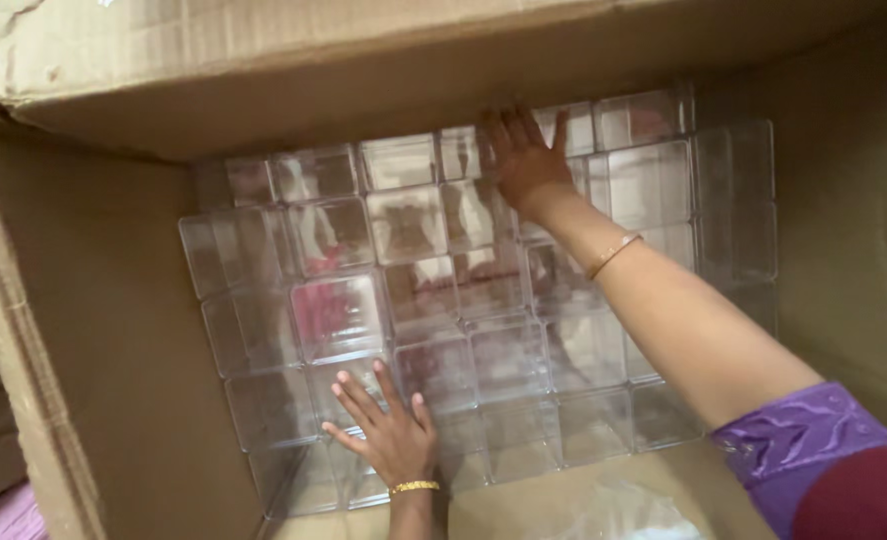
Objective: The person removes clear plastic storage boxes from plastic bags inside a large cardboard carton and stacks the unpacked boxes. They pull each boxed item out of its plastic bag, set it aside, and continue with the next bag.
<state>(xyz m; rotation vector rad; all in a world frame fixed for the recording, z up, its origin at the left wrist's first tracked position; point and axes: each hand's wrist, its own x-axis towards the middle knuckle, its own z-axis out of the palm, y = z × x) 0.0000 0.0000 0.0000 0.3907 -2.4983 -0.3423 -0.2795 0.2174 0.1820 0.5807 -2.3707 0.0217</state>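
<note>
I look down into a large cardboard box (93, 330) whose bottom is packed with several clear plastic cube containers (433, 300) in rows. My left hand (388, 430), with a gold bracelet at the wrist, lies flat and spread on the near cubes at lower centre. My right hand (521, 155) reaches to the far row and presses flat against the cubes under the top flap, fingers spread. A thin bangle sits on that forearm, and a purple and maroon sleeve (823, 455) shows at lower right. Neither hand grips anything.
A cardboard flap (363, 60) overhangs the far side of the box. Brown cardboard walls rise on the left and right (853, 220). Crinkled clear plastic wrap (623, 510) lies at the near bottom edge. Pink cloth (8, 520) shows outside at lower left.
</note>
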